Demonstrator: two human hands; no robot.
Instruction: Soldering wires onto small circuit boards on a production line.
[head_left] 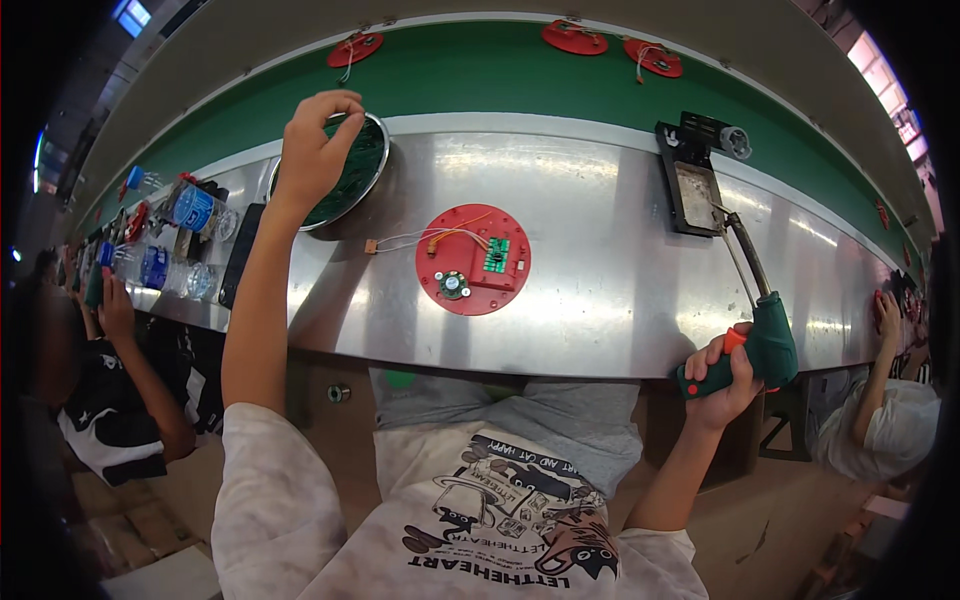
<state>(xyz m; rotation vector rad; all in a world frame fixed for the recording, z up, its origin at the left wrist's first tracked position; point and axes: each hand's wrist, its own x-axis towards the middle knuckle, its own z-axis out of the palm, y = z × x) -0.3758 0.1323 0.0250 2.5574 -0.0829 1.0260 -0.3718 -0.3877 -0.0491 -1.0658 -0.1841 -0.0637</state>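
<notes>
My left hand [312, 140] reaches over a round metal bowl [375, 178] filled with small green parts, fingers pinched down into it. My right hand [722, 378] grips the green handle of a soldering gun [765, 335], whose tip points up toward a black stand with a sponge tray [692, 190]. Between my hands, on the steel worktop [600, 260], lies a red round disc [473, 260] carrying a small green circuit board, a round component and thin wires trailing to the left.
A green conveyor belt [480, 75] runs behind the worktop with several red discs [354, 47] on it. Water bottles [195, 208] and a dark phone [240, 255] sit at the left. Other people sit at both sides, one hand [116, 308] at the left edge.
</notes>
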